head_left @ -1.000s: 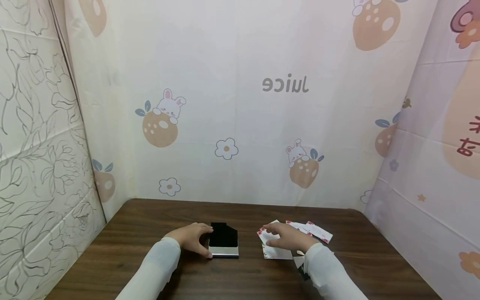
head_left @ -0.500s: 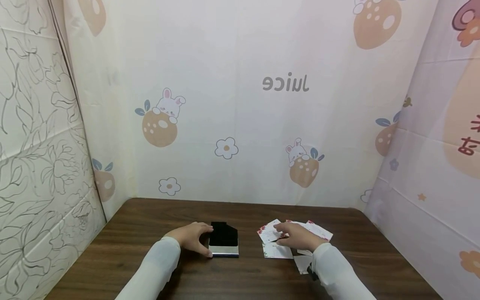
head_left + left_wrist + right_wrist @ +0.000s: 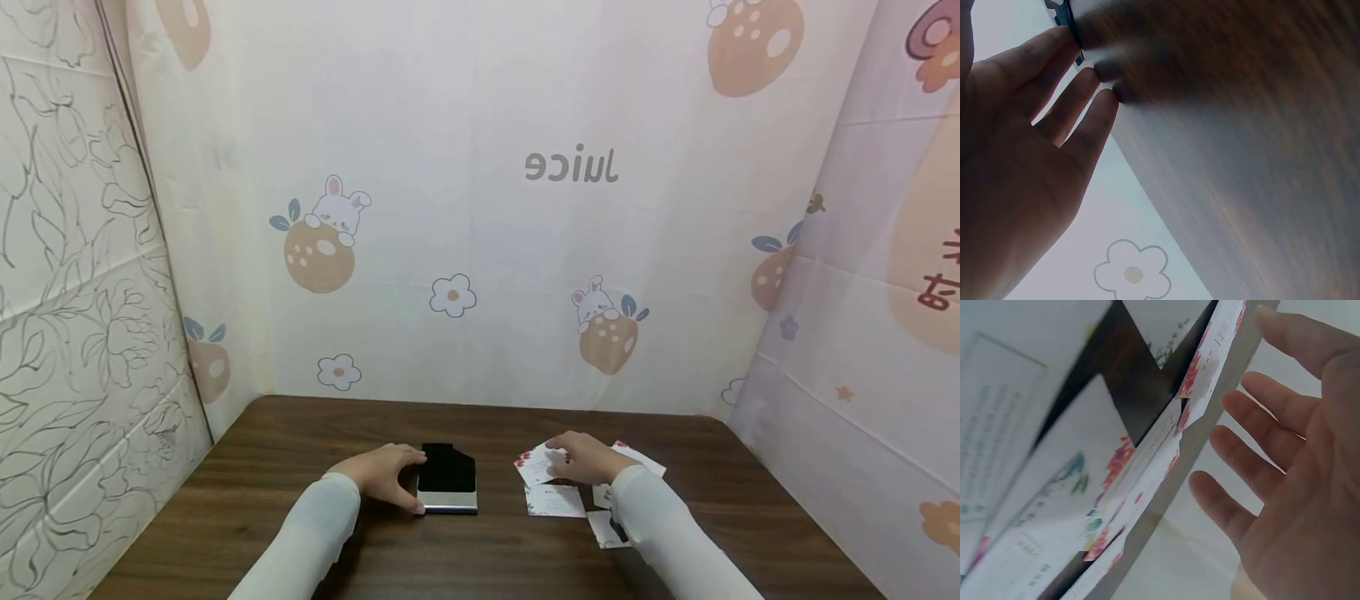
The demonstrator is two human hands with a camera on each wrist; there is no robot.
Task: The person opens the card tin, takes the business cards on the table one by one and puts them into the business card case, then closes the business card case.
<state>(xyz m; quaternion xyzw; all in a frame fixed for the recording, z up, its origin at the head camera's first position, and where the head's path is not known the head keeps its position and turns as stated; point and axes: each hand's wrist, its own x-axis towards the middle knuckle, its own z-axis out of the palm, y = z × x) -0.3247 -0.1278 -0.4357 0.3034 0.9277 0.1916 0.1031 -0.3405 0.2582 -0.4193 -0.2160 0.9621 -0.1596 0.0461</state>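
Observation:
A business card case point(image 3: 447, 483), black with a silver front strip, lies on the wooden table left of centre. My left hand point(image 3: 382, 477) grips its left side, thumb at the near corner and fingertips at the far one. In the left wrist view the fingers point(image 3: 1075, 106) reach down to the table beside a small dark part of the case. My right hand point(image 3: 587, 458) is over the spread-out cards with its fingers loosely bent and nothing in them. Among these are a white card with red flowers point(image 3: 534, 467) and a card with green leaves point(image 3: 553, 502).
More cards lie under and behind the right forearm, one of them a card point(image 3: 640, 459) at the far right and another card point(image 3: 606, 531) nearer, partly under the sleeve. The brown tabletop point(image 3: 495, 567) ends at a patterned cloth wall point(image 3: 465, 217).
My right hand has moved back and slightly right over the cards, leaving the leafy card in full view. The left hand and the card case stay where they were.

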